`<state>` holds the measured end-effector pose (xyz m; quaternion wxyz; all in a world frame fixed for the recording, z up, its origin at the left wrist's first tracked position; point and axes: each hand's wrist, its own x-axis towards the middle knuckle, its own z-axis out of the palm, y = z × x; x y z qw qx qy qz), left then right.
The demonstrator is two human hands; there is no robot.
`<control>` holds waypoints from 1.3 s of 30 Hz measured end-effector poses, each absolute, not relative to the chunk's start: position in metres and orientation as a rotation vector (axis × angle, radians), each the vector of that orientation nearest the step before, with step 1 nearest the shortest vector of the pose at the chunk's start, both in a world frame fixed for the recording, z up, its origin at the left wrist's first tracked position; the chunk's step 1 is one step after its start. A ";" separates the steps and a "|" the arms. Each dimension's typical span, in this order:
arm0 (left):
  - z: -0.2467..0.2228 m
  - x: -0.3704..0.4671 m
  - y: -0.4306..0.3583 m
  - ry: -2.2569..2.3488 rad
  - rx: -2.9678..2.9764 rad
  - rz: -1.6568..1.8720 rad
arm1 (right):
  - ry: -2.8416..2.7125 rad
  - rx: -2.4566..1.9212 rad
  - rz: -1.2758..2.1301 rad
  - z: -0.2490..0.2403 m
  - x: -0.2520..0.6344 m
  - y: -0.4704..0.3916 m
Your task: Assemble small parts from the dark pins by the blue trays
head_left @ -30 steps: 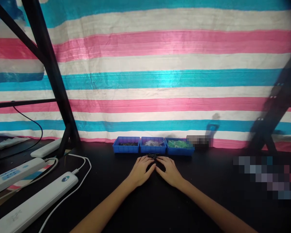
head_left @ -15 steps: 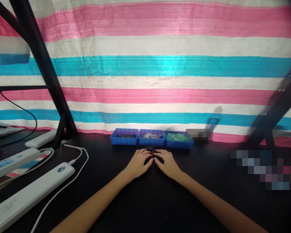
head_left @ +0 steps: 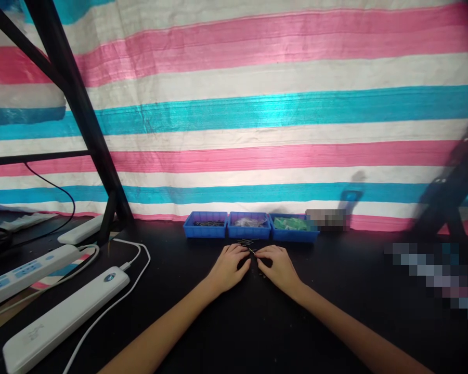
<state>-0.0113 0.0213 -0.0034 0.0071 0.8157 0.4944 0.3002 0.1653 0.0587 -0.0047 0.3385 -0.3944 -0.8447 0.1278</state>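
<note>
My left hand (head_left: 230, 267) rests low over the black table, fingers bent forward and its thumb a little apart from them. Opposite it, my right hand (head_left: 281, 269) has thumb and index fingertips close together at a thin, pin-like metal piece (head_left: 252, 251). That piece lies between the fingertips of both hands; its ends are partly hidden. Just beyond the fingers, several thin metal pins (head_left: 245, 241) lie loosely crossed on the table. Behind them a blue bin (head_left: 206, 232) holds dark thin pieces. A middle blue bin (head_left: 248, 233) contains clear plastic bags, and a right blue bin (head_left: 294, 237) green bags.
A white power strip (head_left: 66, 322) with a white cable (head_left: 101, 313) lies at the left, near another socket strip (head_left: 31, 272). A black metal frame post (head_left: 86, 119) rises there. Striped sheeting (head_left: 257, 156) hangs behind the table. Blurred patches cover items at right.
The view has tilted and shifted slightly, so the scene sits lower and further right. My hands have drawn slightly apart, and a thin piece now shows between their fingertips.
</note>
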 end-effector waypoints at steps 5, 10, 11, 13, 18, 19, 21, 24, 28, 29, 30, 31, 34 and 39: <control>-0.001 -0.011 0.021 1.517 2.549 0.952 | -2.180 -1.060 0.359 -0.004 0.168 0.059; 0.001 -0.011 0.020 1.485 2.551 0.934 | -2.166 -1.084 0.370 -0.003 0.168 0.058; 0.002 -0.011 0.019 1.480 2.553 0.932 | -2.164 -1.083 0.370 -0.003 0.168 0.057; 0.003 -0.011 0.019 1.475 2.552 0.933 | -2.163 -1.087 0.368 -0.003 0.168 0.058; 0.004 -0.009 0.018 1.452 2.553 0.945 | -2.123 -1.156 0.350 -0.004 0.168 0.060; 0.004 -0.009 0.018 1.442 2.558 0.949 | -2.116 -1.171 0.347 -0.004 0.168 0.060; 0.004 -0.008 0.018 1.422 2.571 0.950 | -2.118 -1.188 0.347 -0.005 0.168 0.061; 0.003 -0.009 0.018 1.417 2.589 0.932 | -2.115 -1.189 0.355 -0.006 0.168 0.061; -0.002 -0.011 0.020 1.477 2.586 0.905 | -2.076 -1.210 0.363 -0.007 0.169 0.062; -0.003 -0.012 0.021 1.504 2.582 0.903 | -2.061 -1.204 0.372 -0.008 0.170 0.063; -0.004 -0.012 0.021 1.532 2.578 0.904 | -2.036 -1.192 0.386 -0.009 0.169 0.064; -0.005 -0.012 0.022 1.556 2.573 0.912 | -2.000 -1.176 0.409 -0.009 0.169 0.065; -0.002 -0.012 0.020 1.573 2.553 0.990 | -1.883 -1.092 0.579 -0.009 0.168 0.066; 0.008 -0.010 0.015 1.492 2.495 1.208 | -1.872 -0.906 0.740 -0.003 0.165 0.059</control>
